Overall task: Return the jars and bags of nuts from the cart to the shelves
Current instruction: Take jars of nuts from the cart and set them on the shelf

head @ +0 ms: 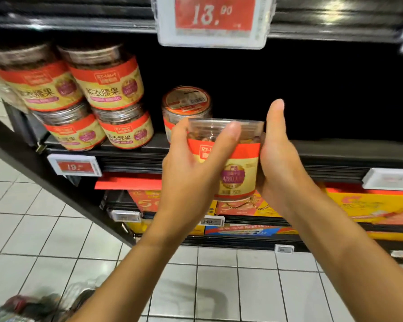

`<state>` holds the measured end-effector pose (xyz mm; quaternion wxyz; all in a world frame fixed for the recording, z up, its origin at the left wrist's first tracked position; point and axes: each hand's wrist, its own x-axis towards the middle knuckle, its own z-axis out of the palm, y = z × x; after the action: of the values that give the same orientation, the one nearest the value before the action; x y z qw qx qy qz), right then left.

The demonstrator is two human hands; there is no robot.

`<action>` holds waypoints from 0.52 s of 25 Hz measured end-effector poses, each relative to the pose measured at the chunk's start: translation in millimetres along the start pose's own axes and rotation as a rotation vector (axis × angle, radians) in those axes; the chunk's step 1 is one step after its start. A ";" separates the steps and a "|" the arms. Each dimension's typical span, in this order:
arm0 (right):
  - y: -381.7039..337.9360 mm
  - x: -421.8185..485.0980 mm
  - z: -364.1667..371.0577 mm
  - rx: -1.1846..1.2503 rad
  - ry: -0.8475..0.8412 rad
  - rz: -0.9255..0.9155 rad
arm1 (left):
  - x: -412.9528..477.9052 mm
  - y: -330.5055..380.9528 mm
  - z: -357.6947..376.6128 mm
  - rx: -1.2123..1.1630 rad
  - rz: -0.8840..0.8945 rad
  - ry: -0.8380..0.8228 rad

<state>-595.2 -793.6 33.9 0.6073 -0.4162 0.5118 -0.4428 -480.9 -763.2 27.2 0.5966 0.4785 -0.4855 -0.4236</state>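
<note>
- Your left hand (191,173) grips the jar of nuts (233,166), with the thumb laid across the front and the fingers curled round its left side
- Your right hand (282,163) holds the other side of the jar of nuts; the thumb sticks straight up and the fingers go behind it, where you cannot see them well
- The jar of nuts is up in the air, lid up, just in front of the front edge of the shelf (335,149)
- It has a clear lid and a red and gold label
- A lone jar (186,105) stands on the shelf, just behind the one you hold
- Four jars (91,96) stand at the left end of the shelf, two on top of two
- A small price tag (75,166) is clipped to the front of the shelf at its left end
- A big price tag (215,18) hangs above the shelf
- Bright boxes (370,205) sit below the shelf
- The white floor (219,287) lies far below the shelf, under your arms
</note>
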 end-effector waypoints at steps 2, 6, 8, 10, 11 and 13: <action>11.7 -15.2 -6.2 0.033 0.093 -0.110 | 0.9 -0.1 -3.8 -0.004 0.003 0.122; 10.9 -36.3 -8.2 0.199 -0.029 -0.278 | 12.8 14.3 -5.0 -0.060 0.062 0.249; -0.3 -26.6 -8.2 0.185 -0.072 -0.311 | 21.7 19.9 -6.3 -0.241 0.052 0.181; -8.7 -12.2 -8.5 0.120 -0.088 -0.341 | 28.4 22.4 -11.7 -0.340 0.047 0.119; -11.1 -3.4 -7.5 0.089 -0.102 -0.352 | 33.0 22.2 -15.9 -0.359 0.068 0.097; -13.9 14.2 -3.7 0.053 -0.134 -0.364 | 46.8 20.8 -24.3 -0.355 0.108 0.063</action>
<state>-599.2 -811.2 43.2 0.5604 -0.5144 0.3747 -0.5300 -448.1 -800.9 54.0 0.7083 0.3519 -0.4092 -0.4550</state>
